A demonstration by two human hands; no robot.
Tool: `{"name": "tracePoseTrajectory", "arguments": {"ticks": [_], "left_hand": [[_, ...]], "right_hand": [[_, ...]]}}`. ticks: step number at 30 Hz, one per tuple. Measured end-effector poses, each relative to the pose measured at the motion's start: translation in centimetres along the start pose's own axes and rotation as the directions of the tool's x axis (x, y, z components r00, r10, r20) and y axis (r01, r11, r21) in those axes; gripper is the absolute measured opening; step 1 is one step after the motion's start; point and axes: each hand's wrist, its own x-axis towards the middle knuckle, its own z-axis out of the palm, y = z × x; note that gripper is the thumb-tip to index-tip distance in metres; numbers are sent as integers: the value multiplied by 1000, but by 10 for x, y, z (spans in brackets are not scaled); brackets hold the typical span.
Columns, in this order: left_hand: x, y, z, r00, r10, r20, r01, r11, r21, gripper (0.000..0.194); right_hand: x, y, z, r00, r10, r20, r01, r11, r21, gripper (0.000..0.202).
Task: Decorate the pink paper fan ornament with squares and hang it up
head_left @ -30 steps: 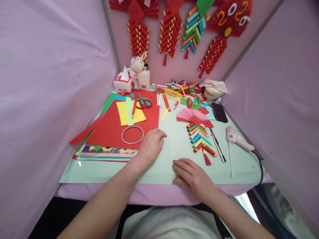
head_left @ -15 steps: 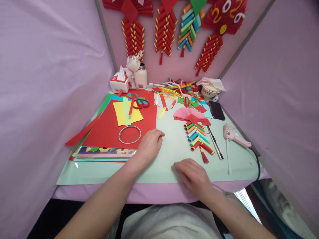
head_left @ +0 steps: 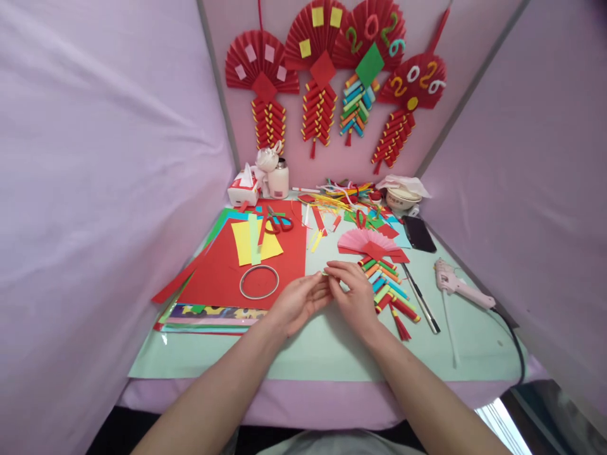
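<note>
My left hand [head_left: 303,302] and my right hand [head_left: 351,292] meet above the table, just left of the firecracker ornament. Their fingertips come together at a tiny pale green piece [head_left: 325,273], too small to name. The left palm is turned up with its thumb at the piece; the right hand's fingers are bent in a pinch there. The ornament has a pink paper fan [head_left: 363,240] on top, a red paper square [head_left: 376,251], colourful paper rolls [head_left: 386,280] and a red tassel [head_left: 401,327]. My right hand partly overlaps the rolls' left edge.
Stacked coloured paper [head_left: 218,272] lies left, bearing a silver ring [head_left: 241,284], scissors [head_left: 279,224] and strips. A glue gun [head_left: 462,291], pen-like tool [head_left: 422,300] and phone [head_left: 419,234] lie right. Behind are a tissue box [head_left: 244,191], bottle [head_left: 279,181], bowl [head_left: 402,199] and wall ornaments [head_left: 318,114].
Both hands, apart before, have come together in front of me, the right moving up and left. The left palm has turned upward. The view has tilted up, showing more wall.
</note>
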Motion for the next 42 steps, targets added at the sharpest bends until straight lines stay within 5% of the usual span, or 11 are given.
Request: {"name": "tracePoseTrajectory", "arguments": {"ticks": [6,11,17,24,30,42], "left_hand": [[3,-5,-2,992,119,-52,-115,991,74,22],[1,-1,-1,985,141,-98,-126,981,146,22],[2,-2,-2,980,157,-120,-115,946,302,28],[1,-2,-1,974,199,-112,-124,873,472,33],[1,-2,3,979,160,-125,-108,931,348,27],[2,-1,0,979,164,-122,-105,916,387,26]], "right_hand": [[-5,-3,-2,997,-68,49,65,997,44,24],[-2,3,-9,987,161,28,-163,965,207,23],[2,7,-13,896,408,174,-444,819,364,20],[2,3,-11,893,397,214,-450,811,372,16],[1,12,-9,881,440,174,-473,797,375,20],[0,9,-10,884,438,162,-464,785,411,20]]}}
